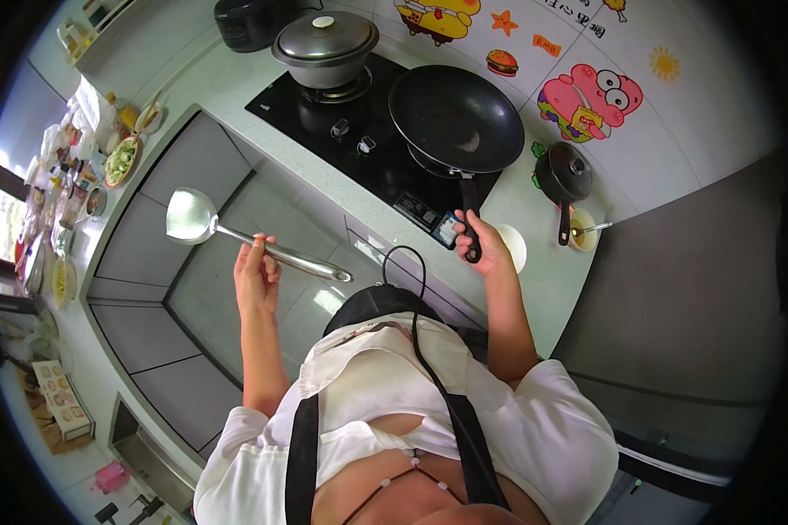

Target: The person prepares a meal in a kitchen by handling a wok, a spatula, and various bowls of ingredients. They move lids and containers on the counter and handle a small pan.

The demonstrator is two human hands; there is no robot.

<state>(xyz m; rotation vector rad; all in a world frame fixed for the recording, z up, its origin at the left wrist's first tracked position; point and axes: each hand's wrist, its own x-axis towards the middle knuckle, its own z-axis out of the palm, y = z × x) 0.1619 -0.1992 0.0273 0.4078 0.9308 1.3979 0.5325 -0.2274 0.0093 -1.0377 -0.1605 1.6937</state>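
Observation:
My left hand is closed round the steel handle of a wok spatula, held out over the floor with its broad blade to the left. On the right, my right hand grips the black handle of a dark frying pan. The pan rests over the right burner of a black gas stove, and no food shows in it. Beside my right hand a white dish sits on the counter, partly hidden by the hand and wrist.
A lidded grey pot stands on the left burner. Right of the stove are a small lidded black saucepan and a bowl with a spoon. Along the left counter lie a plate of chopped green vegetables, bottles and bags. A sink is at lower left.

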